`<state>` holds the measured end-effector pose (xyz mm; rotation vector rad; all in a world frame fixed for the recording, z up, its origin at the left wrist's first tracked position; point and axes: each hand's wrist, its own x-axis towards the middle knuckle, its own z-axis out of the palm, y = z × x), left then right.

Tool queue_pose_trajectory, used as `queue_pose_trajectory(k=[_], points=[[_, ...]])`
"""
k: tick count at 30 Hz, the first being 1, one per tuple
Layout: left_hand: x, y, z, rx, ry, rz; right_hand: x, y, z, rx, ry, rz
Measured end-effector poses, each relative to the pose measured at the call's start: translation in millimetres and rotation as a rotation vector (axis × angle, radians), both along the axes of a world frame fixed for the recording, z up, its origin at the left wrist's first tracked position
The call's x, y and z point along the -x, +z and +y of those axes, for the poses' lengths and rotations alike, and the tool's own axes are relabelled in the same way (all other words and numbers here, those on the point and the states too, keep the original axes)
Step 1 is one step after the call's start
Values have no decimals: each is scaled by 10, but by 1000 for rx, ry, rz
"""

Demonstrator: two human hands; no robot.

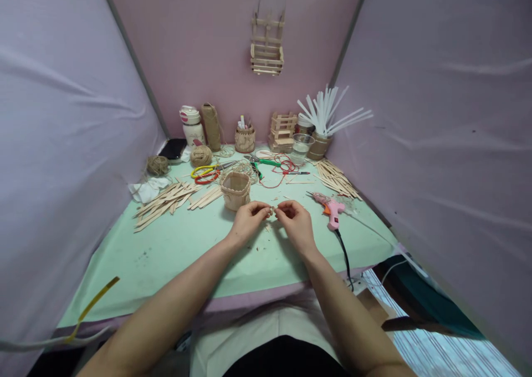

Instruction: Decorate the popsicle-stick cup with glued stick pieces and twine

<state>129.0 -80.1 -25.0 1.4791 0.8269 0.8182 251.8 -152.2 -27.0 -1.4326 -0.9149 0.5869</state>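
Observation:
Near the middle of the green tabletop, my left hand (252, 220) and my right hand (296, 222) meet almost fingertip to fingertip. Both are closed in a pinch on a tiny pale piece (272, 211) between them, too small to name. Just behind my left hand stands a small square wooden holder (236, 190) with a braided rim. Small scraps (268, 228) lie on the cloth below my fingers. To the right of my right hand, a pink glue gun (332, 209) lies on its side, its nozzle pointing left.
Wooden sticks lie in piles at left (166, 202) and right (337, 180). Scissors (205, 173), green-handled pliers (269, 162), red cord (284, 163) and twine balls (201, 156) are behind. A water cup (301, 148) and glue sticks (326, 111) stand at back right.

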Motion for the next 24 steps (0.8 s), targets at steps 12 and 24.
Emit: queue_pose_trajectory(k=[12,24], points=[[10,-27,26,164,-18,-56,-5,-37,15,4,68,100],[28,3,17,355,-55,-143,-29,-38,-7,19,55,-72]])
